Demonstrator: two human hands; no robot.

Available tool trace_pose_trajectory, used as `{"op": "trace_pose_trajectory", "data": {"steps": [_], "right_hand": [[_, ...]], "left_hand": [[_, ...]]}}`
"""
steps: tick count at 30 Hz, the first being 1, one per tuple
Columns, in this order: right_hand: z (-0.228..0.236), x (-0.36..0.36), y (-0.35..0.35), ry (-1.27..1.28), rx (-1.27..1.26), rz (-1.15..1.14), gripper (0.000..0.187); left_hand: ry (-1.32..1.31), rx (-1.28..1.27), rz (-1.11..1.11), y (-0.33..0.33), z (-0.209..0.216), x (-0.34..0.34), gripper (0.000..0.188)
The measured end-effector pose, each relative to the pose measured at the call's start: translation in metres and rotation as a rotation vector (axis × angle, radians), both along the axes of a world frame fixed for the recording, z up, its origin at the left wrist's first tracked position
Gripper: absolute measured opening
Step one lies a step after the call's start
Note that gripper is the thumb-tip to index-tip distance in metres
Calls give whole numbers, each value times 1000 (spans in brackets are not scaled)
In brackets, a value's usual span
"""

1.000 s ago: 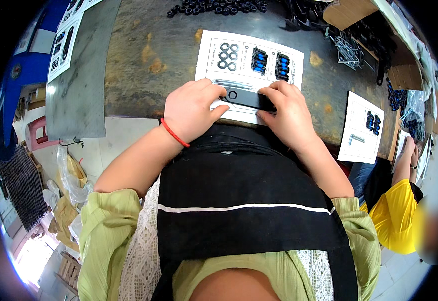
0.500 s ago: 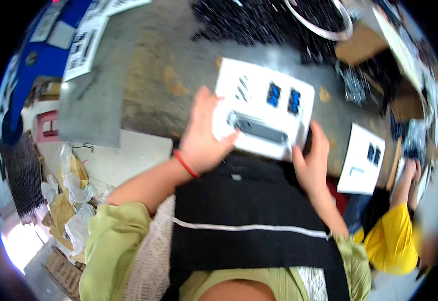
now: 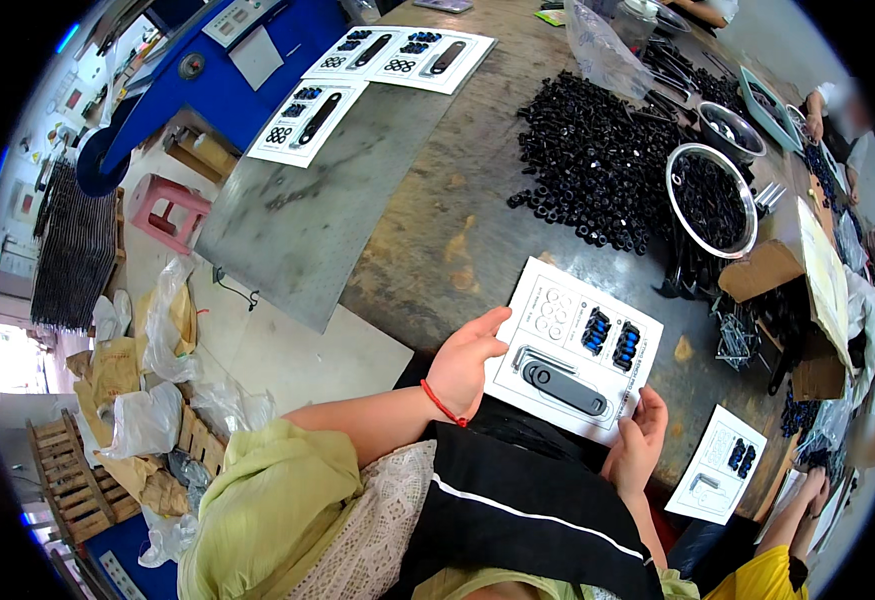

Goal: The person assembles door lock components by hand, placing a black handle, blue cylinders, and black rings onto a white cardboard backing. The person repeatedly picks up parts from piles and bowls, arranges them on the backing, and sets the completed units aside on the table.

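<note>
I hold a white printed card (image 3: 525,322) between my two hands, over the table's near edge. My left hand (image 3: 462,368) grips its left edge, thumb on top. The fingers of my right hand (image 3: 639,440) close on its lower right corner. On the card lie a dark grey oblong piece with rounded ends (image 3: 564,388) and silver L-shaped hex keys (image 3: 545,358). Above them sit two clusters of black and blue screw-like parts (image 3: 595,332). Outlined circles are printed at the card's upper left.
A heap of small black parts (image 3: 597,160) covers the table ahead, beside a metal bowl of black pieces (image 3: 709,200). Filled cards (image 3: 307,122) lie far left; another card (image 3: 717,465) lies right. A cardboard box (image 3: 762,270) stands right. A yellow-sleeved co-worker (image 3: 762,575) works nearby.
The view has swung, so the card and my hands appear lower and farther right. More of the left side and the far table shows. Both hands keep their hold on the card.
</note>
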State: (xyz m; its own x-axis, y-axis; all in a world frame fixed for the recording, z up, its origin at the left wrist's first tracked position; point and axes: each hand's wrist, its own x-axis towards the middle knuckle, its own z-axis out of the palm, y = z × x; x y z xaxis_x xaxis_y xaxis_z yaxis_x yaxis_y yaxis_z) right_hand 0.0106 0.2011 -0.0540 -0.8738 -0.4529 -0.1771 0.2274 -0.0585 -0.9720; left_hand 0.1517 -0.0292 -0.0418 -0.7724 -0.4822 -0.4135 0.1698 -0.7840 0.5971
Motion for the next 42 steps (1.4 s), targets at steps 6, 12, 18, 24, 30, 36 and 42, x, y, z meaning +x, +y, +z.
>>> {"op": "trace_pose_trajectory", "data": {"steps": [6,12,18,24,30,36,42], "right_hand": [[12,4,-28,-31,-52,80,51],[35,-3,-83,-4,-44,250,51],[50,-23,-193,43,47,424,48],[8,-63,-331,476,53,586,40],[-1,-75,-449,537,150,744,35],[-10,-82,-523,803,189,851,47],[-8,-85,-548,945,278,880,49]], "left_hand": [[43,17,119,-15,6,22,52],[201,27,152,-49,30,50,54],[162,-115,360,-97,40,72,56],[32,-126,676,-150,26,68,54],[47,-122,658,-199,4,69,55],[-17,2,692,-216,1,64,68],[-3,-105,570,-224,12,64,75]]}}
